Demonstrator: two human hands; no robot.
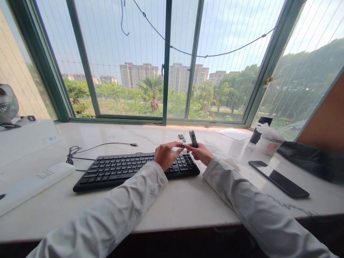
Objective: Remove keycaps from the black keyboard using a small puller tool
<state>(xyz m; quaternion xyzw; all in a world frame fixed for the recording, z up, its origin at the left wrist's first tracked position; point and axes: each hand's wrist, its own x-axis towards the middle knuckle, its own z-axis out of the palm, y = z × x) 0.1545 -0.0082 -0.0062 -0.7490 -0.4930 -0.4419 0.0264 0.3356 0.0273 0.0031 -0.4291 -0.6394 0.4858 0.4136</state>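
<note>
My left hand (167,154) is above the right part of a black keyboard (115,170), its thumb and forefinger pinching a small dark keycap (182,146). My right hand (202,153) is beside it, closed around a short black tool (193,139) that points up and has a notched tip. The right fingertips come close to the keycap; whether they touch it I cannot tell. Several loose keycaps (181,137) lie on the white tabletop just beyond the hands. At the keyboard's right end, the number pad shows gaps in its upper keys.
Left of the keyboard are a coiled black cable (72,154) and a long white box (37,182). A phone (279,178) lies to the right, near a plastic-wrapped cup (268,141), a dark bottle (260,130) and a paper sheet (234,134). Windows stand behind the tabletop (185,208).
</note>
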